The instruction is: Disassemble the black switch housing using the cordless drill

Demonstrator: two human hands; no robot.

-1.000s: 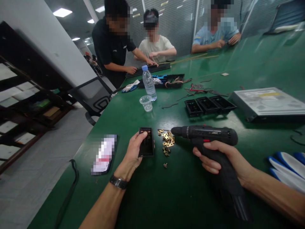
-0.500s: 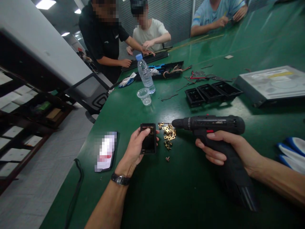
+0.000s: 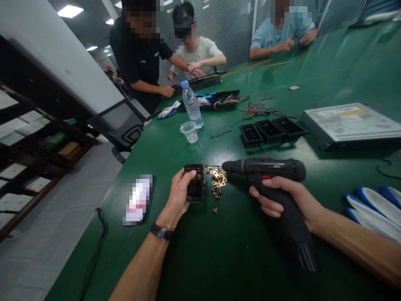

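Note:
My left hand (image 3: 179, 188) is closed around a small black plastic housing (image 3: 195, 190), thumb pressed inside its open face near a brass-coloured part. In my right hand (image 3: 282, 194) is a black cordless drill (image 3: 266, 167), its handle gripped and its long thin bit pointing left toward the housing. Bit and housing look slightly apart. Between them, on the green table, lies a pile of brass plates (image 3: 218, 177). Several small screws (image 3: 216, 192) lie just below, and one loose screw (image 3: 215, 210) sits nearer to me.
Three black housings (image 3: 272, 130) stand beyond the drill, beside a silver metal box (image 3: 354, 121). A plastic cup (image 3: 189, 133) and a water bottle (image 3: 191, 104) stand mid-table. A phone (image 3: 138, 200) lies left, white-blue gloves (image 3: 372, 209) right. Three people sit or stand across the table.
The drill and my right hand have shifted slightly left in view, along with the table items as the camera turned a little. Both hands keep their hold.

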